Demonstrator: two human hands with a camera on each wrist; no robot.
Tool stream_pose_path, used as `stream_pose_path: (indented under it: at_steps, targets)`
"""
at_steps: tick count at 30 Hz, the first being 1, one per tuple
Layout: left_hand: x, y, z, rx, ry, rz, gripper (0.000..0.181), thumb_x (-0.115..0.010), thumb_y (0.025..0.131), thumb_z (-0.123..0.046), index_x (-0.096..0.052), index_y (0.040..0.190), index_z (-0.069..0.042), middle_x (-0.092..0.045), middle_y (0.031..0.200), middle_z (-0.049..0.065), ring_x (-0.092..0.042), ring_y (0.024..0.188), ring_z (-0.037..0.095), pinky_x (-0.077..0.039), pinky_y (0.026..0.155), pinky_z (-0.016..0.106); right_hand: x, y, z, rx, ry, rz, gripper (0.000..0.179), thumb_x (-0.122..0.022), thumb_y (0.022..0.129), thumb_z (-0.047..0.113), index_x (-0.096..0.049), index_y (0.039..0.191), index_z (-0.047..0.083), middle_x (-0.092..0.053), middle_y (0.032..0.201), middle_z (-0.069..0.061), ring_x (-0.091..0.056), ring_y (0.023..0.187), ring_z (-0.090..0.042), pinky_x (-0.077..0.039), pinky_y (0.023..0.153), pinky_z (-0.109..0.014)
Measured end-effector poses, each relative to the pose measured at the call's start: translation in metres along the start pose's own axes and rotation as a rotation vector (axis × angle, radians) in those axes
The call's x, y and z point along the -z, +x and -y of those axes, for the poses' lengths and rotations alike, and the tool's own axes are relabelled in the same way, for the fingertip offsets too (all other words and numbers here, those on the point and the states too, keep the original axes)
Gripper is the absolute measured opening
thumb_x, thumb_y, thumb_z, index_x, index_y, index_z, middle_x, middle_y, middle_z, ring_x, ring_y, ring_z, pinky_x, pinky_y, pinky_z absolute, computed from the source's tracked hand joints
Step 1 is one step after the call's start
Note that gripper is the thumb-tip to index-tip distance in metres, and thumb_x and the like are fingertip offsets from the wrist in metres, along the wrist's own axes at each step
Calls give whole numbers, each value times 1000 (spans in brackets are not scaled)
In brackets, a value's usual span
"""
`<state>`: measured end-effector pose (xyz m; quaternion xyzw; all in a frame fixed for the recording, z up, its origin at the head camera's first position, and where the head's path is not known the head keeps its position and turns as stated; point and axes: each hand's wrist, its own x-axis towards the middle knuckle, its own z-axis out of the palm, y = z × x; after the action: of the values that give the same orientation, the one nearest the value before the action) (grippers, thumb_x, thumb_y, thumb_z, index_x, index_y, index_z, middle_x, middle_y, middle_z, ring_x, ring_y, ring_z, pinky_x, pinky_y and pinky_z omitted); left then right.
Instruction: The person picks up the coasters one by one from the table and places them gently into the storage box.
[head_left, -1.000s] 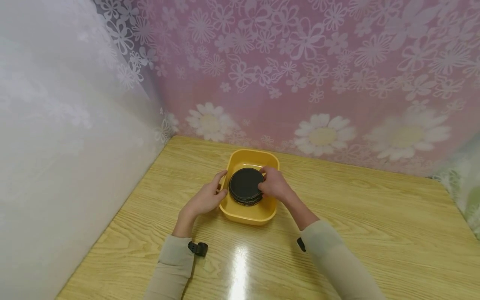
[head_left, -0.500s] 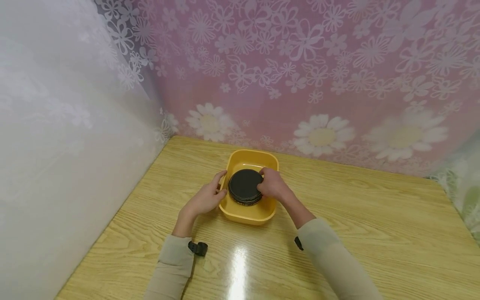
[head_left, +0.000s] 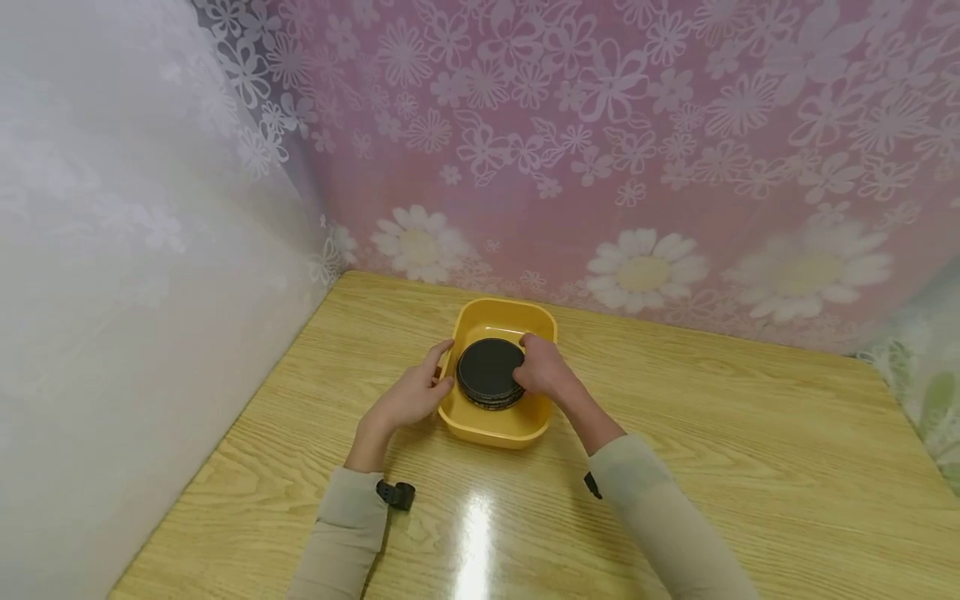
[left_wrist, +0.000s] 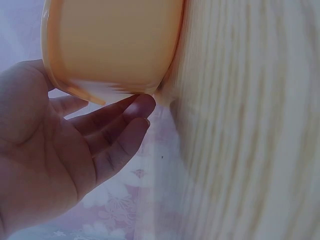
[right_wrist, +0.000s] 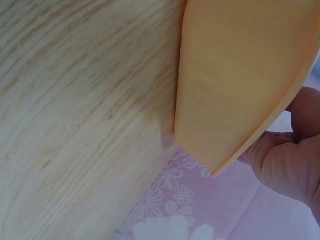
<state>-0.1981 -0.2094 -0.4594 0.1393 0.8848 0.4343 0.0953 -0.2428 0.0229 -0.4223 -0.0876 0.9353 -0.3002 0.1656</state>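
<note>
A yellow plastic tub [head_left: 495, 433] stands on the table, with a stack of round black coasters [head_left: 489, 367] inside it. Pale stitching runs round the top coaster's edge. My right hand [head_left: 543, 367] reaches over the tub's right wall and grips the stack's right edge, thumb on the near side. The right wrist view hides its fingertips behind the wall. At the left wall, my left hand [head_left: 412, 393] holds the tub, thumb at the rim. In the left wrist view, its fingers [left_wrist: 122, 145] lie along the outside and the thumb end is hidden behind the rim.
The wood-grain table [head_left: 712, 433] extends to both sides of the tub. Behind it hangs a pink flowered cloth [head_left: 540, 208], and a pale sheet [head_left: 150, 292] rises along the left edge. Each sleeve cuff has a black wrist strap [head_left: 396, 496].
My right hand has shifted slightly left and lower with the coasters, and the stack looks a little more even. The left hand stays at the tub's wall.
</note>
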Motion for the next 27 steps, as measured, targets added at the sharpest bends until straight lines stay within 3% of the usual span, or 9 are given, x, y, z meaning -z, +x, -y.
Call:
stream_pose_path:
  at_steps: [6, 12, 15, 18, 21, 23, 27]
  targets:
    - [1, 2, 5, 16, -7, -4, 65, -50, 103, -18, -18, 160, -17, -57, 131, 26, -60, 76, 23, -46, 60, 33, -3, 4, 3, 13, -41, -8, 60, -59, 88, -1, -40, 144, -10, -59, 127, -27, -65, 81, -23, -48, 60, -27]
    - [1, 2, 8, 6, -14, -2, 65, -49, 103, -19, -18, 160, -17, -56, 132, 27, -61, 83, 19, -46, 62, 33, -1, -1, 2, 33, -54, -18, 59, -57, 90, 4, -40, 145, -9, -56, 134, -28, -64, 91, -26, -49, 70, -31]
    - [2, 1, 10, 19, -1, -6, 65, -49, 103, -19, -18, 160, -19, -55, 133, 27, -60, 83, 20, -46, 62, 33, 2, -15, -4, 68, 71, -16, 61, -56, 94, 11, -37, 149, -6, -51, 139, -30, -68, 95, -29, -54, 77, -35]
    - [4, 1, 11, 22, 7, -7, 65, -50, 103, -19, -18, 160, -18, -54, 134, 27, -61, 85, 24, -47, 65, 34, 5, -34, -16, 103, 304, -9, 63, -56, 98, 16, -32, 153, 1, -47, 142, -30, -70, 96, -35, -58, 80, -40]
    - [5, -2, 12, 8, 21, -12, 65, -50, 104, -20, -18, 160, -15, -51, 140, 26, -61, 106, 31, -51, 77, 41, 10, -53, -34, 145, 501, -17, 63, -56, 100, 17, -29, 156, 5, -43, 145, -30, -69, 101, -37, -58, 81, -41]
    - [6, -4, 11, 6, 36, -21, 65, -50, 104, -21, -18, 160, -14, -44, 146, 26, -54, 122, 37, -50, 90, 48, 15, -65, -47, 160, 594, -25, 63, -54, 102, 18, -26, 157, 5, -42, 146, -30, -68, 105, -37, -57, 83, -41]
    - [8, -10, 5, -1, 125, -65, 67, -50, 104, -27, -16, 160, -11, -22, 158, 26, -25, 144, 44, -32, 109, 61, 23, -87, -72, 129, 695, -77, 64, -51, 105, 22, -19, 159, 7, -38, 149, -31, -64, 113, -39, -56, 86, -40]
